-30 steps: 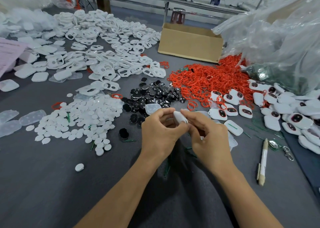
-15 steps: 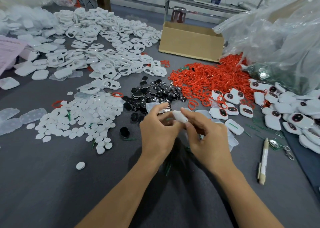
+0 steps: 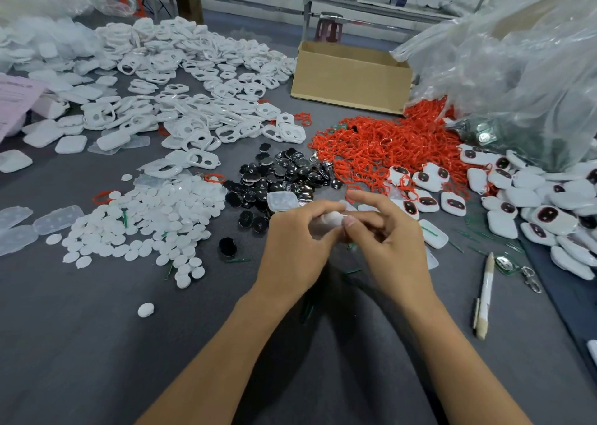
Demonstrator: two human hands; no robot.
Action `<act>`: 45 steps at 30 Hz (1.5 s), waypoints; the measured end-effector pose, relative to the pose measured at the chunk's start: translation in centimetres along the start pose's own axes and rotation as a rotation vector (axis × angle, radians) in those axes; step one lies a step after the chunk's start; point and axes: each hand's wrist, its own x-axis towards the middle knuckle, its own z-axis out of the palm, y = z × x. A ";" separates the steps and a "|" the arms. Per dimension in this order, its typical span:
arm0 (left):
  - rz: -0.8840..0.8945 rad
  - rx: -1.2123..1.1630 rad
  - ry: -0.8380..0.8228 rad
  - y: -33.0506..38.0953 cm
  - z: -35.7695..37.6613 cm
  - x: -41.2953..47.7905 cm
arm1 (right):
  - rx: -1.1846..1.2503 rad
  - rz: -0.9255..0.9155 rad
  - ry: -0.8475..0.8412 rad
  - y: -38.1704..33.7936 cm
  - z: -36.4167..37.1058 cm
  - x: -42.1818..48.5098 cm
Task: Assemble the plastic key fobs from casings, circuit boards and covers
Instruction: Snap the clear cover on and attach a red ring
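Centre frame, above the worktop [image 3: 97, 344]: left hand [image 3: 295, 247] and right hand [image 3: 392, 243] both pinch one white casing [image 3: 332, 219] in curled fingers [image 3: 350, 221], seemingly snapping parts together; next likely a firm, even squeeze, then over to the finished fobs [image 3: 517, 198] at right.

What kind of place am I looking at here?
Probably a small factory or workshop assembly bench: heaps of white casings, red rings and black discs lie on the grey table, with a cardboard box behind them.
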 end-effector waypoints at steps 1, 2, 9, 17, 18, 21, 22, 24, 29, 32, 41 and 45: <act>0.002 0.004 0.007 0.0 0.0 0.0 | 0.026 0.022 -0.015 -0.1 0.0 0.1; -0.002 0.012 0.012 -0.1 0.0 -0.1 | 0.045 0.044 -0.020 -0.3 -0.2 0.2; -0.385 -0.454 -0.006 0.2 -0.2 0.2 | 0.018 0.088 -0.198 -1.1 -2.5 0.7; -0.408 -0.707 -0.437 0.0 -1.1 0.4 | -0.117 -0.104 -0.334 -1.5 -2.0 0.5; -0.399 -0.742 -0.516 0.0 -1.2 0.4 | -0.146 -0.102 -0.301 -1.5 -2.1 0.5; -0.343 -0.728 -0.689 0.1 -1.5 0.4 | -0.228 -0.092 -0.262 -1.6 -2.4 0.4; -0.311 -0.659 -0.718 0.1 -1.5 0.2 | -0.261 -0.095 -0.261 -1.8 -2.4 0.3; -0.262 -0.517 -0.741 0.3 -1.3 -0.1 | -0.288 -0.112 -0.283 -2.3 -2.5 0.0; -0.242 -0.349 -0.427 0.4 -0.1 0.0 | -0.333 -0.236 -0.434 -3.6 -4.6 -0.9; -0.215 -0.227 -0.196 -0.2 -0.2 0.3 | -0.347 -0.179 -0.240 -2.9 -7.8 -0.7; 0.000 -0.013 0.138 -0.2 0.6 0.4 | -0.621 0.108 0.241 1.3 -17.9 0.1; 0.008 0.009 0.196 -0.2 0.6 0.3 | -0.931 0.274 -0.016 2.0 -19.6 0.0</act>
